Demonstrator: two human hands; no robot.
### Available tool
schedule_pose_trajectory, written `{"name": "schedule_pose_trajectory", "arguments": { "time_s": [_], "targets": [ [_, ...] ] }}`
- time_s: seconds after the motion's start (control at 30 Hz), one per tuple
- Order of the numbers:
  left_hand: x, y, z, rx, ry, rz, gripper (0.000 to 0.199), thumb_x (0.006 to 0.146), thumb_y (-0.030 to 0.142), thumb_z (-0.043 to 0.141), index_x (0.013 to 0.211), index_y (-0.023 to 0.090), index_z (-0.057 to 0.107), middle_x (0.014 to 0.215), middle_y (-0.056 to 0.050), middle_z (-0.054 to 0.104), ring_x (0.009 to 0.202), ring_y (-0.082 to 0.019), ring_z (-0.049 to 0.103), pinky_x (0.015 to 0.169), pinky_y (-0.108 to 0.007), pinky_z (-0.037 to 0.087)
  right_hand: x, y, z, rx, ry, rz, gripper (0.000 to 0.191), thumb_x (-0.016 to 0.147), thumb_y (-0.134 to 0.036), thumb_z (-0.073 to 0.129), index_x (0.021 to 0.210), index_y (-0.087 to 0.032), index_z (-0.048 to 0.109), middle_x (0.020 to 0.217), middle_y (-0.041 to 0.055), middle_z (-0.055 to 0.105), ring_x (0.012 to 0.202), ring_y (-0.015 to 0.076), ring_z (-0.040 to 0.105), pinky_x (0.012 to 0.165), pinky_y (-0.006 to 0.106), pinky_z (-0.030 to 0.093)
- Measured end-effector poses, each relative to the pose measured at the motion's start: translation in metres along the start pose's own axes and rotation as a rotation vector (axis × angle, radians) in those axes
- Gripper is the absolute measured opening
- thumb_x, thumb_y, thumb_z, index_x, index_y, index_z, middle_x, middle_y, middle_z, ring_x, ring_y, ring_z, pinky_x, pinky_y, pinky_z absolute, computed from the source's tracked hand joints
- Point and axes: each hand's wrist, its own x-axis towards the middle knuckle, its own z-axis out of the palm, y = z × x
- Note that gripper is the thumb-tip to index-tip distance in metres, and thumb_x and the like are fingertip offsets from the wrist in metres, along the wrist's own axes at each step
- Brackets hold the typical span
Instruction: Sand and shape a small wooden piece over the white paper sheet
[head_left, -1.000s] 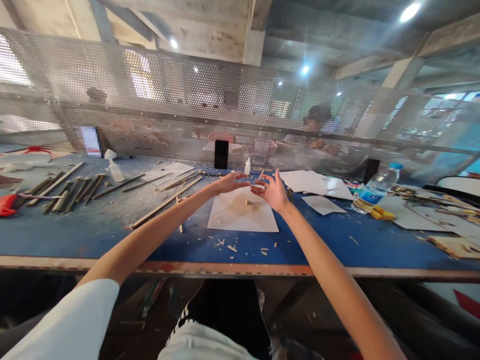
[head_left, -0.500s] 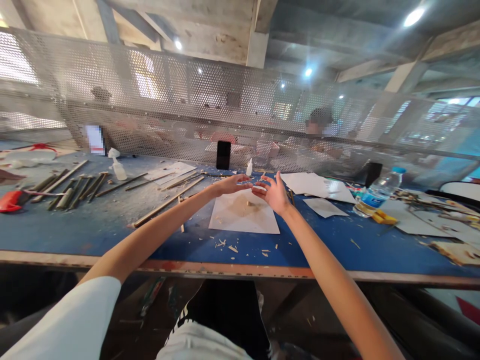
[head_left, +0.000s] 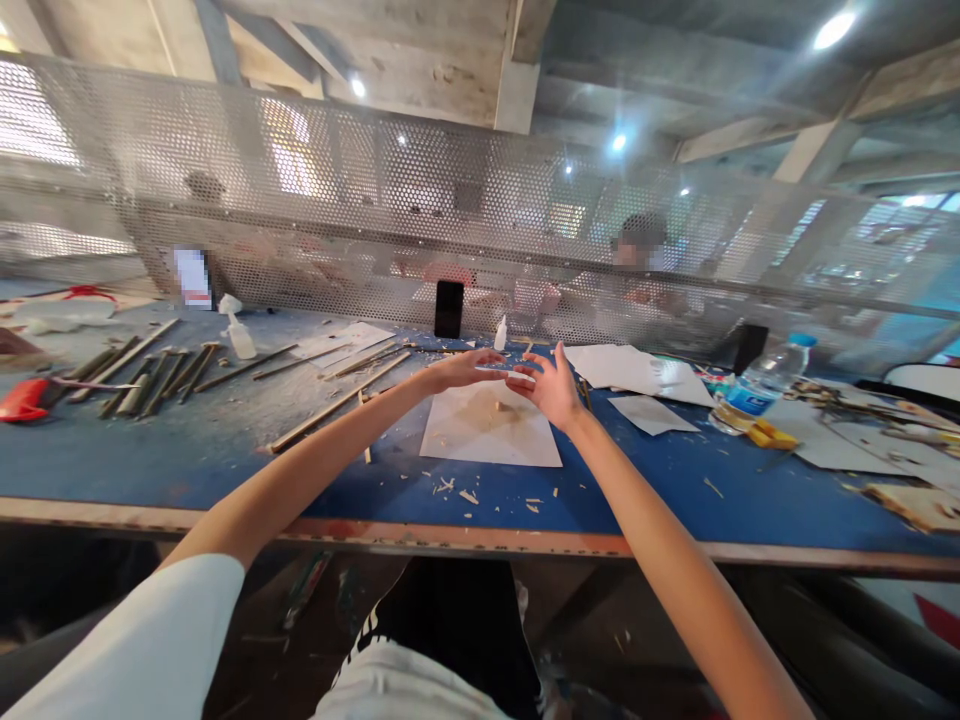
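My left hand (head_left: pixel 471 369) reaches out over the far edge of a white paper sheet (head_left: pixel 450 440), its fingers stretched toward the right. Facing it, my right hand (head_left: pixel 551 388) has its fingers spread and the thumb pointing up. Both are open, and I see nothing held in either. On the sheet below lies a patch of sawdust (head_left: pixel 480 418) with a small pale wood piece (head_left: pixel 500 406) in it. Just beyond the hands stands a small white glue bottle (head_left: pixel 501 333). A black phone (head_left: pixel 449 309) leans upright against the mesh behind.
Several sticks (head_left: pixel 169 380) and a second squeeze bottle (head_left: pixel 240 338) lie or stand at left. Right of my hands are paper sheets (head_left: pixel 637 373), a water bottle (head_left: pixel 761 385) and a yellow object (head_left: pixel 771 434). A perforated metal screen (head_left: pixel 337 220) runs behind; wood shavings (head_left: pixel 469 497) litter the front.
Both hands keep nearly the same pose over the sheet. The whole view has shifted very slightly; nothing on the table has visibly moved.
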Motion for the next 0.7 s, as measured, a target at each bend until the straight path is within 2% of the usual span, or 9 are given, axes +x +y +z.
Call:
{"name": "schedule_pose_trajectory", "arguments": {
  "time_s": [0.2, 0.37, 0.5, 0.7],
  "targets": [
    [0.000, -0.002, 0.002, -0.062, -0.008, -0.009, 0.070, 0.092, 0.065, 0.077, 0.150, 0.027, 0.064, 0.156, -0.011, 0.062, 0.145, -0.036, 0.054, 0.119, -0.048, 0.043, -0.003, -0.001, 0.004, 0.009, 0.006, 0.009, 0.066, 0.091, -0.090, 0.054, 0.113, -0.028, 0.065, 0.083, 0.0036, 0.075, 0.081, 0.0281, 0.076, 0.093, 0.051, 0.062],
    [-0.003, -0.001, 0.000, -0.122, -0.007, 0.001, 0.067, 0.091, 0.064, 0.078, 0.144, 0.024, 0.068, 0.150, -0.012, 0.066, 0.143, -0.035, 0.055, 0.119, -0.047, 0.041, -0.006, -0.002, 0.007, -0.003, 0.000, -0.001, 0.068, 0.089, -0.091, 0.054, 0.112, -0.028, 0.067, 0.083, 0.0046, 0.075, 0.081, 0.0287, 0.077, 0.091, 0.051, 0.063],
    [-0.005, 0.008, -0.003, -0.140, -0.033, 0.004, 0.069, 0.089, 0.063, 0.080, 0.144, 0.024, 0.068, 0.151, -0.011, 0.065, 0.144, -0.034, 0.054, 0.120, -0.047, 0.040, -0.007, -0.002, 0.007, -0.019, -0.016, -0.005, 0.072, 0.088, -0.093, 0.053, 0.113, -0.027, 0.069, 0.084, 0.0058, 0.076, 0.082, 0.0287, 0.077, 0.090, 0.050, 0.063],
    [-0.007, 0.025, 0.004, -0.200, -0.071, 0.039, 0.069, 0.088, 0.059, 0.082, 0.146, 0.023, 0.069, 0.150, -0.011, 0.067, 0.143, -0.036, 0.056, 0.120, -0.048, 0.040, -0.007, -0.001, 0.010, -0.014, 0.000, -0.008, 0.072, 0.091, -0.091, 0.051, 0.114, -0.025, 0.070, 0.085, 0.0069, 0.076, 0.082, 0.0261, 0.074, 0.089, 0.045, 0.064]
  ]
}}
